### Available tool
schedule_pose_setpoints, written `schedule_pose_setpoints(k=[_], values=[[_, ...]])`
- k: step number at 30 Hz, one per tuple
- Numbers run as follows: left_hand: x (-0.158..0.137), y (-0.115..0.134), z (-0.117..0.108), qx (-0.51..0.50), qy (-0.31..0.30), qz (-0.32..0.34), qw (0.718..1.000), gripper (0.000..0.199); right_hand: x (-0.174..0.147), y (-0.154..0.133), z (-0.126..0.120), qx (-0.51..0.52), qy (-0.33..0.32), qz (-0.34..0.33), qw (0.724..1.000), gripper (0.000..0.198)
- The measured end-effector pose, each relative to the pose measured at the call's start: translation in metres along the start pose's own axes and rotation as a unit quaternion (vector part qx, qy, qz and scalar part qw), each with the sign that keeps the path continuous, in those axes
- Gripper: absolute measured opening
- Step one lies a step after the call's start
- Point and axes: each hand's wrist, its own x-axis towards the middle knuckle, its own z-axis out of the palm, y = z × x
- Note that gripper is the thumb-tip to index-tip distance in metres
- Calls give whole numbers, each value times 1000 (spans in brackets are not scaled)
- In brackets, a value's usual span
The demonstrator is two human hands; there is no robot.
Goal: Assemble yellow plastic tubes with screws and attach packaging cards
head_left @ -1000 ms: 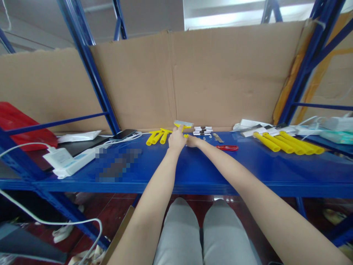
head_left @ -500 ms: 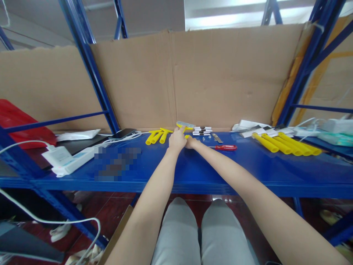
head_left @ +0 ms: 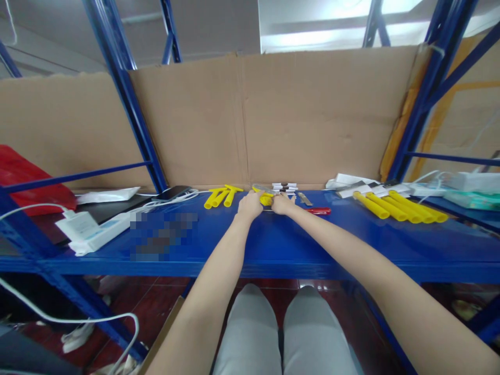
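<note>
My left hand (head_left: 250, 205) is closed around a yellow scraper (head_left: 266, 199) at the back middle of the blue shelf. Its pale blade points toward the cardboard, and its handle end faces me. Close against the scraper's right side, my right hand (head_left: 283, 204) has its fingers curled; what is between them is hidden. A red-handled screwdriver (head_left: 320, 211) lies just right of that hand, its shaft mostly covered. Behind are small white packets with dark bands (head_left: 284, 187), and flat metal blades (head_left: 304, 199) lie to the right.
Yellow T-shaped scraper bodies (head_left: 221, 197) lie left of my hands. Several yellow handles with white-covered ends (head_left: 402, 207) lie at right. A white power strip (head_left: 101, 232) and cables occupy the left. Cardboard (head_left: 312, 114) closes the back, between blue posts (head_left: 133, 104).
My right hand has shifted right, from the scraper's handle end toward the screwdriver side. The scraper has tipped so its handle end shows more. The view has moved slightly.
</note>
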Motion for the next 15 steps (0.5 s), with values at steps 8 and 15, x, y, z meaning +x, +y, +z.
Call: schedule_pose_setpoints(k=[8,15], values=[[0,3,3,14,-21,28,999,52,-2,32,-9,219,83,43,971,37],[-1,7,2,15,-26,68,997,54,-5,38,-11,427,96,-17,899,19]])
